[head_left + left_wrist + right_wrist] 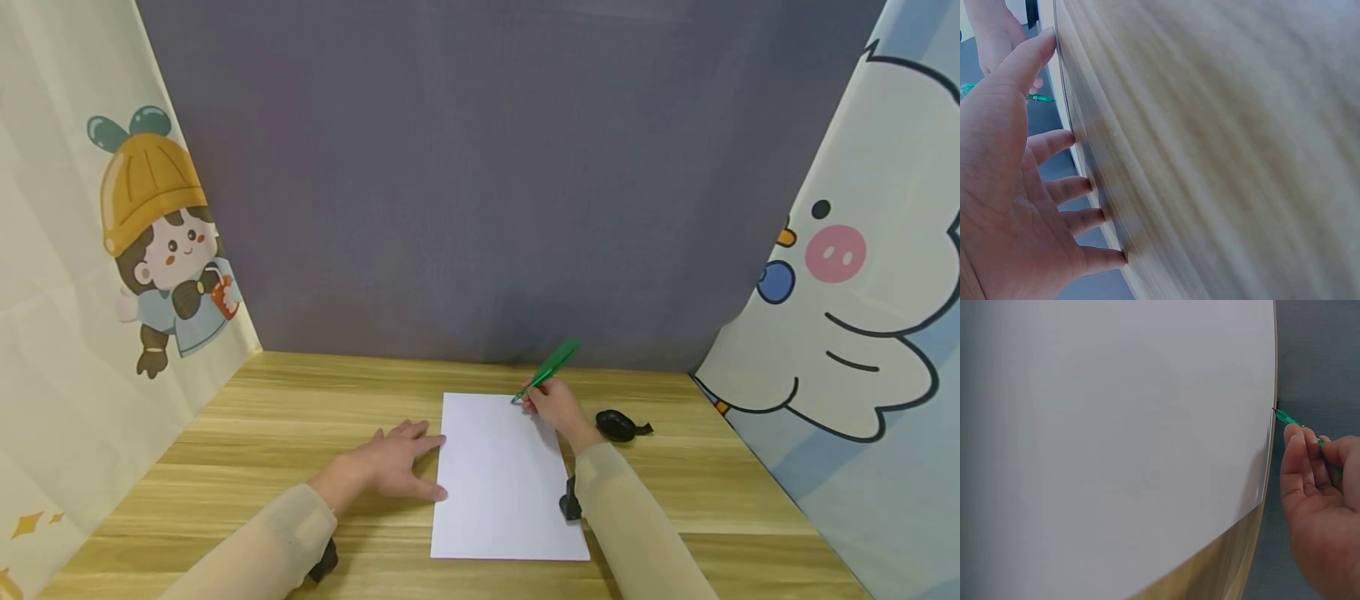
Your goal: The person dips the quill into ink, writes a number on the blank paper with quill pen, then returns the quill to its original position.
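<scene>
A blank white sheet of paper (502, 483) lies on the table, its short side toward me. My right hand (557, 406) pinches a green pen (553, 364) with a feather-shaped top over the sheet's far right corner. In the right wrist view the pen's dark tip (1274, 409) is right at the far part of the paper (1135, 437), with thumb and fingers (1294, 456) round the barrel. My left hand (393, 462) rests palm down, fingers spread, thumb and forefinger at the sheet's left edge. The left wrist view shows its fingertips (1121, 257) against the tabletop.
A round black object (616, 426) with a short tail lies on the wooden table (300, 400) right of my right hand. A dark grey backdrop (480, 183) rises behind the far edge. Cartoon-printed curtains (52, 275) flank both sides. Black devices (572, 500) sit at my wrists.
</scene>
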`<move>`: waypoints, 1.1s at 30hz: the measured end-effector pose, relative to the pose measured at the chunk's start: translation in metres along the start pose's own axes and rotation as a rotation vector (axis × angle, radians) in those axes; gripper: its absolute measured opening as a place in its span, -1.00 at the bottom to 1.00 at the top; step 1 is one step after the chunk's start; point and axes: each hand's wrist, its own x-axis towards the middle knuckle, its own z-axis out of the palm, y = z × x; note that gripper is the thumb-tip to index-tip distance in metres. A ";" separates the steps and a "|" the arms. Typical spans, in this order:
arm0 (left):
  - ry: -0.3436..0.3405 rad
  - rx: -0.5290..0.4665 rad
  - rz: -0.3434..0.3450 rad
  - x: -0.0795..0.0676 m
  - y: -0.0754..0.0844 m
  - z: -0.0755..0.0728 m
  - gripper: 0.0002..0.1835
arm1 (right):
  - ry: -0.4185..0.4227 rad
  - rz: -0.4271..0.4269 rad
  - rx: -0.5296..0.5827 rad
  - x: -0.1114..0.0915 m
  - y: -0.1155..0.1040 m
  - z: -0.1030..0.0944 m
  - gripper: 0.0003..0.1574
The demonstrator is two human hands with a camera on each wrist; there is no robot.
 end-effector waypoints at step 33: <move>0.002 -0.006 0.000 0.000 -0.001 0.001 0.05 | -0.011 0.000 0.008 -0.002 -0.001 0.000 -0.61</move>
